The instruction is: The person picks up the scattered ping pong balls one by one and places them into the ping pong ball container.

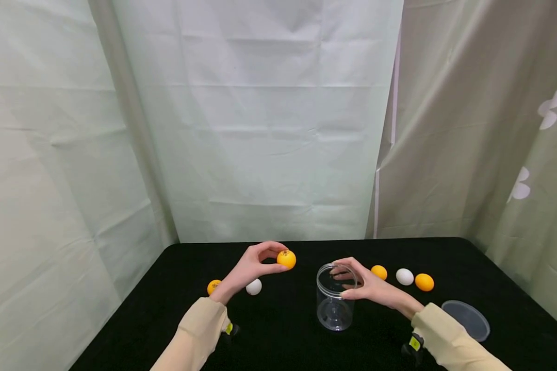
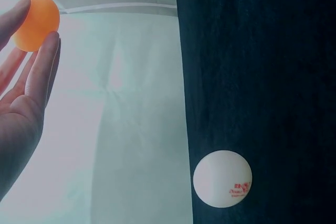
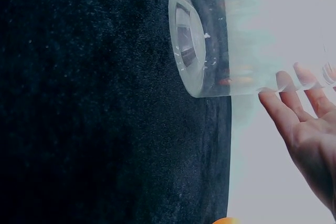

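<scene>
My left hand (image 1: 255, 264) pinches an orange ping-pong ball (image 1: 286, 259) between thumb and fingertips, up above the black table. Dark printing shows on the ball in the head view; the left wrist view has the same ball (image 2: 38, 23) at upper left. To its right, a clear round jar (image 1: 335, 313) stands upright with its mouth uncovered. The right hand (image 1: 371, 286) grips the jar near the rim, thumb on the near side and fingers round the far side. Through the jar's clear wall (image 3: 262, 35), the right wrist view shows nothing inside.
A white ball (image 1: 254, 287) and another orange ball (image 1: 213, 286), partly behind the left wrist, lie on the left. Beyond the right hand sit an orange ball (image 1: 379, 272), a white ball (image 1: 405, 276) and an orange ball (image 1: 424, 282). A translucent lid (image 1: 466, 319) lies near the right sleeve.
</scene>
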